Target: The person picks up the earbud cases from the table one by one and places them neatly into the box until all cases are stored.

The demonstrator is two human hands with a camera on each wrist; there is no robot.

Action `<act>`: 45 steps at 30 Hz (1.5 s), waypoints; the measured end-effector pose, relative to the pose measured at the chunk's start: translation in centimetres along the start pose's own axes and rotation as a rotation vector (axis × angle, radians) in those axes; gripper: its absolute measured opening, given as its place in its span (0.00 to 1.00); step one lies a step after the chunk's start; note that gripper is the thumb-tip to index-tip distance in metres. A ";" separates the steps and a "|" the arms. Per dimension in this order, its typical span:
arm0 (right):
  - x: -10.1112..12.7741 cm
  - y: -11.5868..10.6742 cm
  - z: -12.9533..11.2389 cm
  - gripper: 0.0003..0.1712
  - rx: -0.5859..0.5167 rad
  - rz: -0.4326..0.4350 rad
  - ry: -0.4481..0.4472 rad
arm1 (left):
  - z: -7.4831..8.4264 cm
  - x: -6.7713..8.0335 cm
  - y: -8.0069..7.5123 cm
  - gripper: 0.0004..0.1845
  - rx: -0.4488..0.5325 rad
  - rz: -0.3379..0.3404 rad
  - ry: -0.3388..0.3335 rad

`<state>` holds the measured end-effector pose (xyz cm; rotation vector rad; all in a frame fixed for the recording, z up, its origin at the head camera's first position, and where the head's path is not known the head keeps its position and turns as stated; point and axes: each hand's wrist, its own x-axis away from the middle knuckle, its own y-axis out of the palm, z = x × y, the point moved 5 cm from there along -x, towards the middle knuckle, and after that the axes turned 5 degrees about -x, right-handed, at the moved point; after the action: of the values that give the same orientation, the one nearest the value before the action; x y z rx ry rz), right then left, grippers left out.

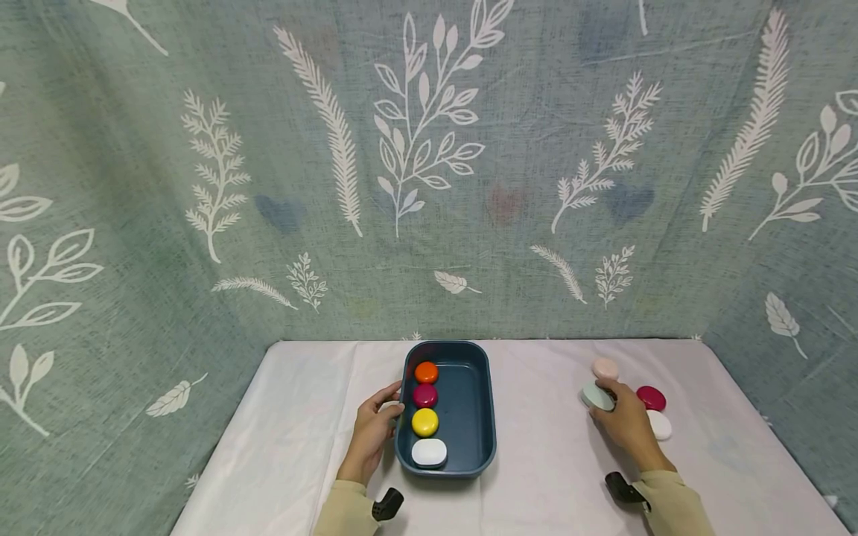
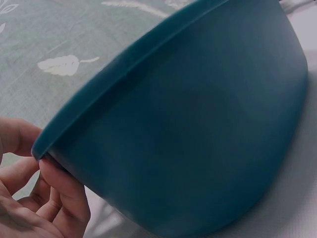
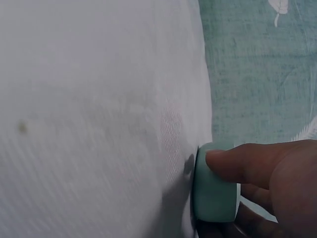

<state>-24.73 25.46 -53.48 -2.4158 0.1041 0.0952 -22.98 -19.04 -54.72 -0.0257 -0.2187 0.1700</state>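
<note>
Left hand: The left hand (image 1: 369,432) has its thumb and fingers closed lightly at the rim of the dark blue tray (image 1: 467,417); this probably steadies it, as the tray stands on the white cloth (image 1: 543,432) and needs no lifting support.
Tray: Immediately right of the left grip, upright, well apart from the right grip.
Tray row: Lined along the wall nearest the left grip, from far to near: orange piece (image 1: 426,372), magenta piece (image 1: 425,396), yellow piece (image 1: 425,423), white oval piece (image 1: 429,452). The side away from that grip is bare, so the row appears deliberate.
Right hand: The right hand (image 1: 626,420) pinches the pale green piece (image 3: 214,186), parted only by its width, thumb on one side, fingers opposite; an edge hold seems suited to its smooth faces. Full contact with the cloth cannot be confirmed.
Loose pieces: Pale pink piece (image 1: 605,368) just beyond the right grip; crimson piece (image 1: 651,398) and white round piece (image 1: 660,425) just right of it.
</note>
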 end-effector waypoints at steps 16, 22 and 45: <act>0.4 1.5 -3.1 0.29 -0.068 0.036 -0.130 | -0.1 0.0 -0.1 0.26 -0.006 -0.010 0.000; 0.3 2.1 -4.6 0.29 -0.113 0.032 -0.162 | -0.2 -0.1 -0.1 0.26 -0.006 -0.006 -0.005; -1.2 4.8 -9.9 0.30 -0.178 0.004 -0.243 | -0.2 -0.2 -0.1 0.25 -0.013 0.004 -0.016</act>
<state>-25.97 15.36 -49.16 -2.5596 -0.0116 0.4138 -23.10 -19.12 -54.95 -0.0380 -0.2357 0.1729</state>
